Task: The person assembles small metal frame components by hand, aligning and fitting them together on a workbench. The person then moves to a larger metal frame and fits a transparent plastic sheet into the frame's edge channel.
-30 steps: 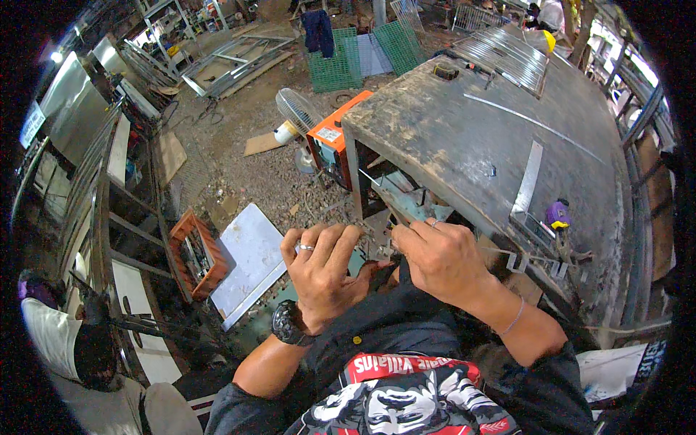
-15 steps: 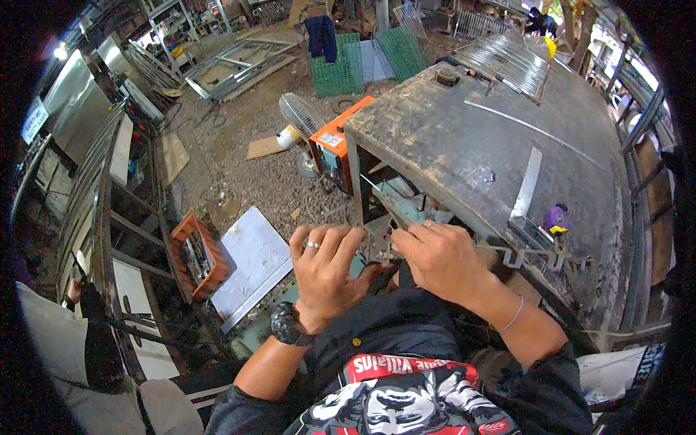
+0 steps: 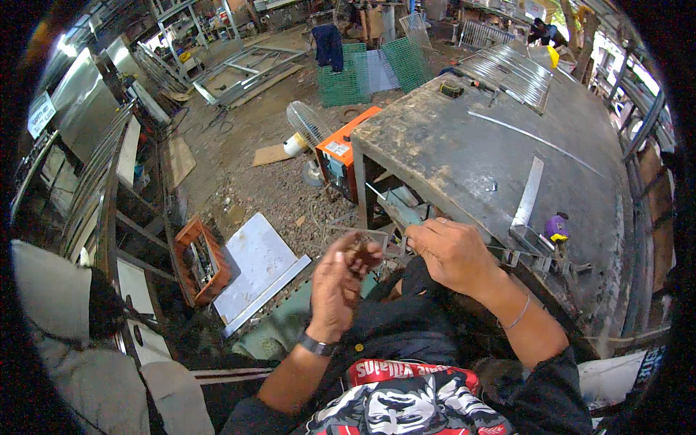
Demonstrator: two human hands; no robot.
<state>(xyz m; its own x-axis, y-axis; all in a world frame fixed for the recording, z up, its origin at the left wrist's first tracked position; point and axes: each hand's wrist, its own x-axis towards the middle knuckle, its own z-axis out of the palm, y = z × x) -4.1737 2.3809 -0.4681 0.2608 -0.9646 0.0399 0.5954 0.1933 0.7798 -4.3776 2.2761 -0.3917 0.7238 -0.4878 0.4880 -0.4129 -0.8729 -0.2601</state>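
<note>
With 12 o'clock at the top of the view, the right hand sits just past 4 o'clock of centre, fingers curled in and seemingly pinched on a thin bent metal strip. The strip shows on both sides of that hand, its long axis running roughly from 9 to 3 o'clock and dipping a little toward 3, where its square, zigzag bends overlap the counter's near edge; whether it rests there is unclear. The left hand, near 6 o'clock, has half-curled, blurred fingers pointing toward 1 o'clock; whether it grasps anything cannot be told.

The counter spreads toward 2 o'clock, its dark top scuffed with tan scrapes. On it, a flat, straight metal bar points from 1 to 7 o'clock, near a rounded purple-and-yellow tape measure at 3 o'clock. A shiny barred grille lies farther off, between 1 and 2.

Toward 8 o'clock, a ribbed orange-brown plastic crate contains slim grey metal pieces. Beside it lies a smooth white sheet, over rough gravel.
</note>
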